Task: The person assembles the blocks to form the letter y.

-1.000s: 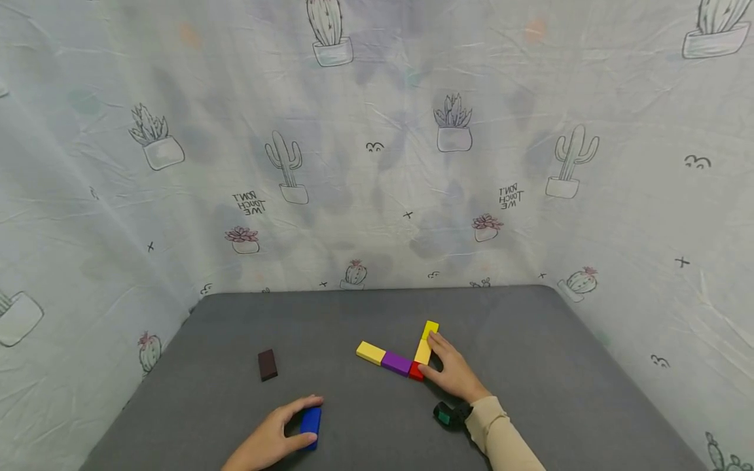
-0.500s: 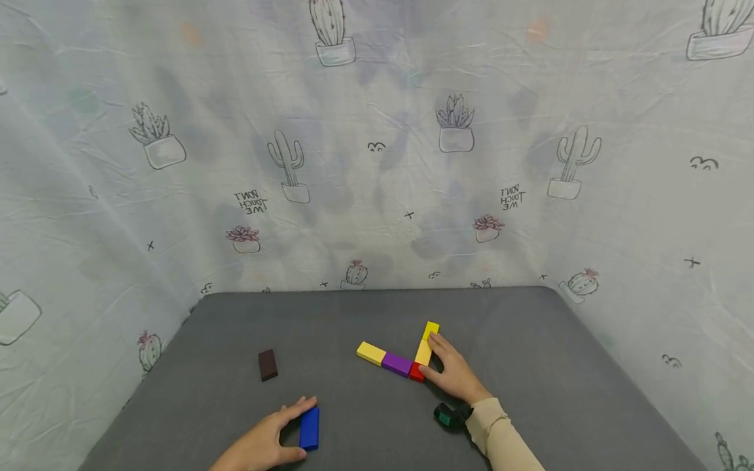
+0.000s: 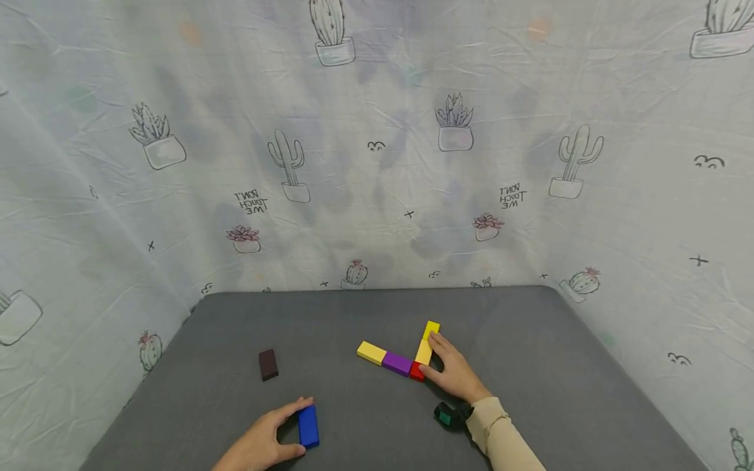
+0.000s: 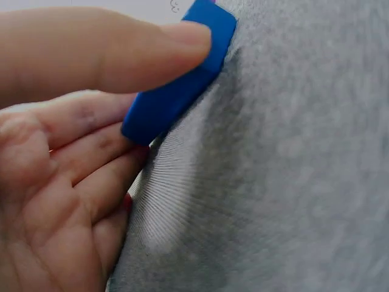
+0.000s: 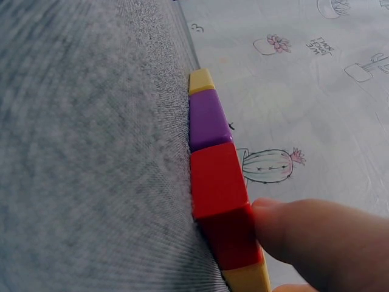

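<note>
A blue block (image 3: 309, 426) lies on the grey table at the front, left of centre. My left hand (image 3: 262, 437) pinches it, thumb at its near end and fingers at its far end; the left wrist view shows the thumb against the blue block (image 4: 176, 91). Further right, my right hand (image 3: 456, 374) rests against a joined V of blocks. Its thumb touches the red block (image 5: 222, 182) at the corner, and its fingertips lie on the yellow blocks (image 3: 424, 352) of the right arm. A purple block (image 3: 397, 364) and a pale yellow block (image 3: 371, 353) form the left arm.
A dark brown block (image 3: 268, 364) lies alone on the left of the table (image 3: 341, 314). Beneath my right wrist sits a black device (image 3: 450, 416) with a green patch. A cactus-print sheet (image 3: 377, 176) rises behind the table and along both sides.
The blue block has turned slightly counterclockwise and shifted a little left, its far end now leaning left. My left thumb and fingers have changed their hold on it. The right hand stays in place.
</note>
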Motion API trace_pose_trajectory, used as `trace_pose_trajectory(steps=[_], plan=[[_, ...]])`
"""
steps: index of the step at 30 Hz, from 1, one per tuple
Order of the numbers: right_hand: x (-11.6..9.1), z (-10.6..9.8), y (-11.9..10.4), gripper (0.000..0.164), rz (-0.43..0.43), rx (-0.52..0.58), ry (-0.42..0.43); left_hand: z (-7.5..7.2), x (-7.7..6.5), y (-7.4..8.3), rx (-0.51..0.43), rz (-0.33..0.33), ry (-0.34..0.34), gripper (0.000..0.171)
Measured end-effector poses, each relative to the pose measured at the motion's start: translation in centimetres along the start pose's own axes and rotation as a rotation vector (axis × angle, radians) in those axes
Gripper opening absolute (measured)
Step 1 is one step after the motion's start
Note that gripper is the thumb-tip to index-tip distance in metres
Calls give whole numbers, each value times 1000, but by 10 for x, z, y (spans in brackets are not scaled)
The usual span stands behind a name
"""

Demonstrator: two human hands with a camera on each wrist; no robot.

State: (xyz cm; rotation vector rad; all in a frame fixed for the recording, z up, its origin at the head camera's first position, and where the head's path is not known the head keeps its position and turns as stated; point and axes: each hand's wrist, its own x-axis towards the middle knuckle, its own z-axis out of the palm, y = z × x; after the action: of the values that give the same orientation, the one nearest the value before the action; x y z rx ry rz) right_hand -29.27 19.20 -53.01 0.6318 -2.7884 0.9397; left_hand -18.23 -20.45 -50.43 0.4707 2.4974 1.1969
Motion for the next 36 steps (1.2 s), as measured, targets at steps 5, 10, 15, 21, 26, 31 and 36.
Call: trace_pose_trajectory(steps=[5, 10, 15, 21, 26, 31, 36], plan=[[-1, -1, 0, 75, 0, 2, -2, 2, -1, -2, -11, -27, 50, 73], [-1, -1, -1, 75, 4, 11, -5, 0, -3, -1, -48, -47, 71, 74], [-1, -1, 0, 75, 11, 10, -8, 0, -2, 0, -53, -19, 91, 74], [-2, -1, -1, 75, 8, 15, -2, 2, -2, 2, -34, -19, 130, 74], [-3, -1, -2, 75, 10, 20, -7, 7, 0, 5, -49, -13, 156, 75], [-1, -2, -3, 75, 10, 17, -6, 10, 3, 9, -76, 1, 148, 77], [-1, -2, -3, 74, 4, 4, 4, 12, 6, 10, -98, -6, 108, 78]])
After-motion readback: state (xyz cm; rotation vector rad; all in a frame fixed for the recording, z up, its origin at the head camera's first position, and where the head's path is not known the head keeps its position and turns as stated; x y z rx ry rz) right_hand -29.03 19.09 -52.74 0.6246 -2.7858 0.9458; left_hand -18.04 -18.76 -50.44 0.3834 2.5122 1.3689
